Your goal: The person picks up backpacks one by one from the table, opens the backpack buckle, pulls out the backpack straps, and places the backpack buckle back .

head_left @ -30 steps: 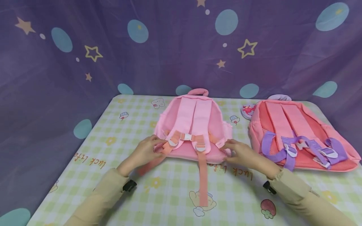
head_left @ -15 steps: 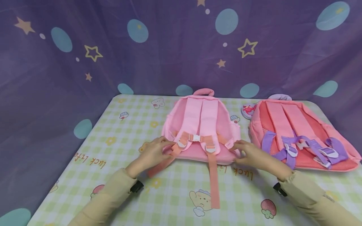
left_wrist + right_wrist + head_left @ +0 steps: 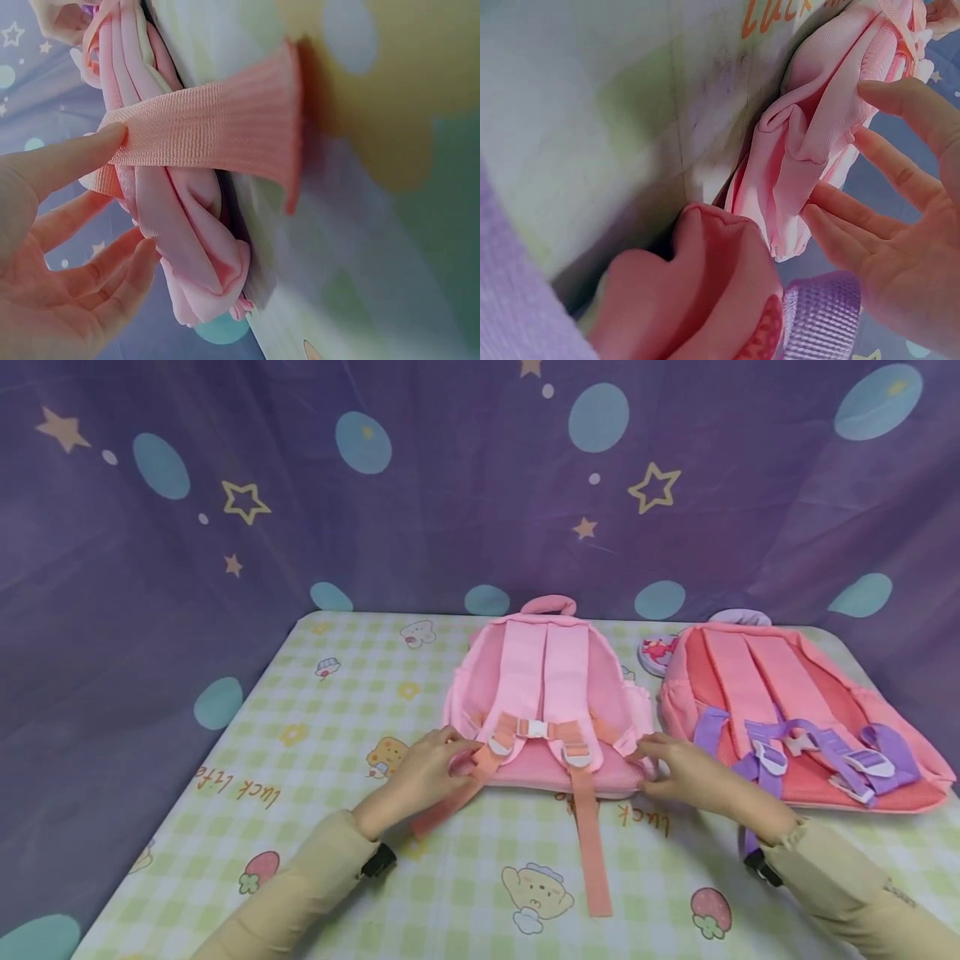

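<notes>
A light pink backpack (image 3: 521, 672) lies on the table, its shoulder straps facing up. Orange webbing with a white chest buckle (image 3: 537, 729) crosses it, and two loose strap ends trail toward the near side. My left hand (image 3: 423, 777) grips the lower left corner; in the left wrist view its thumb presses on an orange strap (image 3: 195, 124) and its other fingers touch the pink fabric. At the lower right corner, my right hand (image 3: 686, 777) holds the bag's side between thumb and fingers. The right wrist view has these fingers (image 3: 889, 161) against the pink fabric.
A coral backpack (image 3: 802, 718) with purple straps lies close to the right of the pink one, near my right forearm. A small round item with a red figure (image 3: 658, 653) shows beside it. A purple starry curtain (image 3: 480, 485) hangs behind the checkered table (image 3: 330, 827).
Both hands have moved the pink backpack to the right across the table, closer to the coral one. Its loose strap ends slid along with it. The coral backpack stays in place.
</notes>
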`<state>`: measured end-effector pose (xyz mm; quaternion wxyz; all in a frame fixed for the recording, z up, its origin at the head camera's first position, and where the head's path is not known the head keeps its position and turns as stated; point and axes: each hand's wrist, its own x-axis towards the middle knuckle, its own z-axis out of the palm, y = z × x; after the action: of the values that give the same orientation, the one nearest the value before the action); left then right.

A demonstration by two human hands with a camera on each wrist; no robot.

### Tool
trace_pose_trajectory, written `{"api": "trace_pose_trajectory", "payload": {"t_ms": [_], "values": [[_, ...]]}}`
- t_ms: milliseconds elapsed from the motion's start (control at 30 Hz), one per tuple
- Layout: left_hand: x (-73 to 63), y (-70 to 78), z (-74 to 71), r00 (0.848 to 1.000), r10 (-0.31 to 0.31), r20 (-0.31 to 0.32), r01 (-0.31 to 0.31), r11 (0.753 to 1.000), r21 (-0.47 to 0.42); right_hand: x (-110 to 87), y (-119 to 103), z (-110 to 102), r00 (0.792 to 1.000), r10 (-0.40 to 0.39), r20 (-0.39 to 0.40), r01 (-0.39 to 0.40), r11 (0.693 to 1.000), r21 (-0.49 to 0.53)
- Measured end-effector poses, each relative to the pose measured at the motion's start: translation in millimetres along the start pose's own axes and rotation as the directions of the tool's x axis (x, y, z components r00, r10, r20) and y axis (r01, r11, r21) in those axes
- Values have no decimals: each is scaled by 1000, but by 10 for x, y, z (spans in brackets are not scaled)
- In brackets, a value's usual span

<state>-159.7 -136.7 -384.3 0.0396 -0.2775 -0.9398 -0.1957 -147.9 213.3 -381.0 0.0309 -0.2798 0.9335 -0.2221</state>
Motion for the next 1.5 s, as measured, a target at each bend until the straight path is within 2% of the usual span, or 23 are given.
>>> {"api": "trace_pose_trajectory", "payload": {"t_ms": [67,333,500,633,800,900,1000,1100,1267,1500], "values": [[-1,11,-1,1000,1,-5,-1,1000,-11,-7,4,-9,1000,7,2,-7,1000,4],[-9,37,-96,997,-68,31,71,992,-101,-19,2,-44,1000,-18,0,18,999,27],[63,62,-214,999,-33,2,33,991,-127,31,-39,-100,999,-43,-27,45,994,97],[154,71,-260,1000,-11,-17,8,984,-180,105,-96,-141,995,-75,-68,84,987,138],[297,98,-217,1000,18,-10,-19,980,-199,226,-168,-145,988,-104,-112,120,983,140],[380,153,-190,1000,24,-1,-23,980,-197,316,-194,-124,989,-101,-108,114,986,120],[447,215,-172,1000,19,12,-16,980,-200,398,-218,-103,994,-82,-76,91,987,136],[508,254,-151,999,41,15,-38,980,-196,477,-253,-83,996,-67,-59,76,984,160],[599,273,-97,995,95,7,-93,981,-173,587,-307,-48,996,-58,-64,71,975,211],[695,299,-28,995,99,32,-93,985,-149,714,-333,21,998,-29,-49,41,968,249]]}}
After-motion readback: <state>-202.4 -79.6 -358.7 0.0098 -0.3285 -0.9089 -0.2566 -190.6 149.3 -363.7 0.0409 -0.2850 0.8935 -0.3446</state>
